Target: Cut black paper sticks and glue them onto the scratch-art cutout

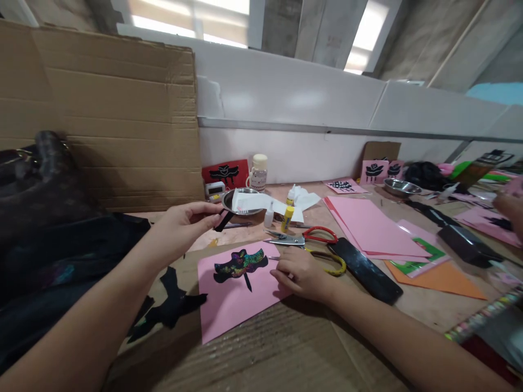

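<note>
My left hand (183,231) pinches a small strip of black paper (224,220) beside a metal bowl (229,202). My right hand (300,275) lies loosely on the right edge of a pink sheet (223,318), its fingers a little apart and bent, with nothing visible in them. On that sheet is a black cut-out shape (237,268) with colourful glittery patches. Red-handled scissors (321,235) and yellow-handled scissors (337,265) lie just beyond my right hand. Black paper scraps (175,302) lie left of the sheet on the cardboard.
A yellow glue stick (287,219), a small white bottle (268,215) and white tissue stand behind the scissors. To the right are a black phone (365,269) and pink sheets (368,226). A dark bag (53,190) sits left; another person's hand (510,209) shows at far right.
</note>
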Tool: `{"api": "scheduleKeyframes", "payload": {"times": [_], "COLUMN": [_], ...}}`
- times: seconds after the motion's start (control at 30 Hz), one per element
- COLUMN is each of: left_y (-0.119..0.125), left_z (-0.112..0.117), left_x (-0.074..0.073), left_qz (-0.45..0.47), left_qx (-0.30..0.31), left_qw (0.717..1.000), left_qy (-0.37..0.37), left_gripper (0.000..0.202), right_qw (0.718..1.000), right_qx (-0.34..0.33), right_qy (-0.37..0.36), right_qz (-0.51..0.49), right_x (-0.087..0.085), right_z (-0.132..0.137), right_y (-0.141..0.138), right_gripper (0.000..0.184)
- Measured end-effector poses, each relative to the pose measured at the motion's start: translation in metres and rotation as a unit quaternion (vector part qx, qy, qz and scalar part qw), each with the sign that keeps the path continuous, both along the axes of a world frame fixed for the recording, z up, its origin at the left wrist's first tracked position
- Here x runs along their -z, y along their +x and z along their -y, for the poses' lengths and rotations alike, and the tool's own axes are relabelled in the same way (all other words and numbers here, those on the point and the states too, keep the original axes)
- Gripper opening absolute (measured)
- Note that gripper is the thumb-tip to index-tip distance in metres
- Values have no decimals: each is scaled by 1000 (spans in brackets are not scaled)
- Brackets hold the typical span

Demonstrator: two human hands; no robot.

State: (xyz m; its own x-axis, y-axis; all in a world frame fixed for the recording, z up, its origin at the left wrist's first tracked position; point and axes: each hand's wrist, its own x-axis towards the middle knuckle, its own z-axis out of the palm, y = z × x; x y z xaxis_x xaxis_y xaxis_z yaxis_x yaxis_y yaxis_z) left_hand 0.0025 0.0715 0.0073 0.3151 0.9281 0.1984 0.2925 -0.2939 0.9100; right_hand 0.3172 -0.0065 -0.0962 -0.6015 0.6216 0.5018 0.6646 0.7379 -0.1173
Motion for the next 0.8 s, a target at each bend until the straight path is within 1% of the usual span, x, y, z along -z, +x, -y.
{"api": "scheduleKeyframes", "payload": {"times": [0.07, 0.13, 0.17, 0.27, 0.3, 0.37, 0.5, 0.67, 0.8], "left_y": [-3, -6, -7, -9, -9, -8, -7, -5, -2], "left_z": [14, 25, 29, 36, 37, 39, 42, 47, 52], "left_x": [-15, -25, -28, -31, -31, -30, -31, -38, -43], "left_qz": [17, 39, 52, 80, 84, 106, 157, 175, 192], "left_qx": [-3, -16, -25, -45, -46, -37, -4, 12, 19], "left_qw": [1000, 999, 998, 996, 995, 994, 987, 984, 981], "left_qy": [15, 25, 26, 25, 23, 6, -33, -22, -12], "left_gripper": [42, 36, 33, 26, 25, 24, 26, 28, 26], "right_qw": [999, 995, 991, 978, 973, 966, 956, 951, 953], "right_qx": [34, 84, 110, 175, 188, 201, 211, 229, 228], "right_qy": [-28, -57, -71, -112, -128, -160, -195, -206, -197], "right_qz": [7, 6, 5, 17, 26, 45, 57, 22, -25], "right_x": [-10, -19, -23, -26, -24, -20, -15, -15, -17], "right_z": [-2, -6, -8, -15, -16, -18, -21, -26, -23], "right_y": [10, 25, 35, 63, 71, 83, 97, 103, 101], "right_gripper": [31, 15, 14, 46, 54, 64, 68, 70, 70]}}
